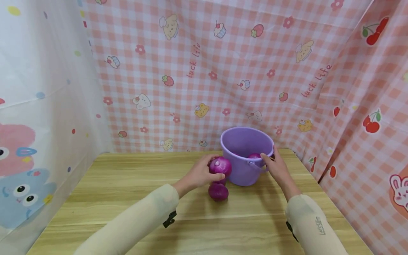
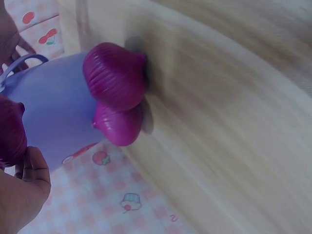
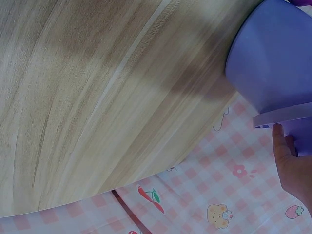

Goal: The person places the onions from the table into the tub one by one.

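My left hand [image 1: 202,173] grips a red onion [image 1: 220,165] beside the near left wall of a purple bucket [image 1: 243,173], at about rim height. In the left wrist view, the fingers of that hand [image 2: 29,180] curl round the held onion [image 2: 9,130]. Two more onions lie on the table by the bucket's base: a nearer one [image 1: 218,192], and another [image 2: 119,126] mostly hidden under the left hand in the head view. Inside the bucket, part of an onion [image 1: 254,156] shows. My right hand [image 1: 277,166] holds the bucket's right rim, thumb over the edge, near the handle [image 3: 287,115].
The wooden table [image 1: 134,198] extends left and toward me. A pink checked curtain [image 1: 191,88] hangs right behind the table's back edge, with another cloth [image 1: 366,106] on the right and a white one [image 1: 47,106] on the left.
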`<state>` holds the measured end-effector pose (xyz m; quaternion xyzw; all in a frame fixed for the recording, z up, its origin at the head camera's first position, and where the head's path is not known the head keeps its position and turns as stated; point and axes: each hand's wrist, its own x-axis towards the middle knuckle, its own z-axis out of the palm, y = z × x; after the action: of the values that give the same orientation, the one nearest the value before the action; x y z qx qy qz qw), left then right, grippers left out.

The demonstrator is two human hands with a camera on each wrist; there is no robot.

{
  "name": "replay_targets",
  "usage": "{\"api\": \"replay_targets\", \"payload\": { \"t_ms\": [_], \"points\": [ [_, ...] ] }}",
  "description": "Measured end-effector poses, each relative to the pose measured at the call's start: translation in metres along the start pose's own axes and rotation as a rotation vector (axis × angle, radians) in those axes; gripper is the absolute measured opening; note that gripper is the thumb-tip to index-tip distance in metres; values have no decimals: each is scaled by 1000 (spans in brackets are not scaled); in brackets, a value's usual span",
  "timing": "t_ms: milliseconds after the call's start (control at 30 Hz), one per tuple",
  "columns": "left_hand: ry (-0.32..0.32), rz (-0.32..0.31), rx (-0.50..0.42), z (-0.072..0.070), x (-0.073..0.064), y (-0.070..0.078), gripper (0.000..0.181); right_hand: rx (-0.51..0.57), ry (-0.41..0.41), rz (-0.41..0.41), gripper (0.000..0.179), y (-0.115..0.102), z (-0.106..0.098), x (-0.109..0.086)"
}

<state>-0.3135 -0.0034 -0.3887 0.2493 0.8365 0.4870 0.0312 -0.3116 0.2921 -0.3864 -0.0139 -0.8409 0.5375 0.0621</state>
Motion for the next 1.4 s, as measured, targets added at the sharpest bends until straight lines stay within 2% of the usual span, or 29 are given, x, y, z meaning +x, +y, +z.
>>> {"api": "replay_targets", "payload": {
  "t_ms": [133, 533, 800, 1400],
  "points": [
    [14, 19, -6, -2, 7, 4, 72, 0, 5, 0, 80, 0, 0, -1],
    [65, 41, 60, -7, 28, 21, 71, 15, -1, -13, 80, 0, -1, 0],
    [73, 33, 34, -9, 44, 32, 73, 16, -2, -21, 79, 0, -1, 0],
    [127, 22, 68, -1, 78, 52, 70, 0, 7, -15, 79, 1, -1, 0]
  ]
}}
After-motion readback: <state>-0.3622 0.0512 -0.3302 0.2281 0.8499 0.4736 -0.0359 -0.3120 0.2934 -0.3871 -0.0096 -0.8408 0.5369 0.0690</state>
